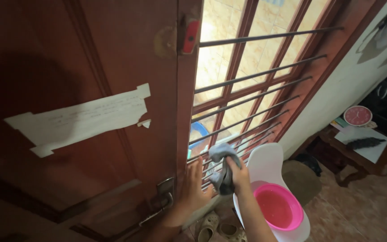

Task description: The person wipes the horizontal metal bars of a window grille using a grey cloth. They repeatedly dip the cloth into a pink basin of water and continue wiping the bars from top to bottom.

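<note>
My right hand grips a grey cloth and presses it against the lower metal bars of a wooden-framed window. Fingers spread, my left hand rests flat on the window frame's post beside the bars. Just below my right forearm a pink basin holding water sits on a white plastic chair.
A brown wooden door with a torn paper note and a metal handle fills the left. Sandals lie on the floor. At right a low table holds a red clock and papers.
</note>
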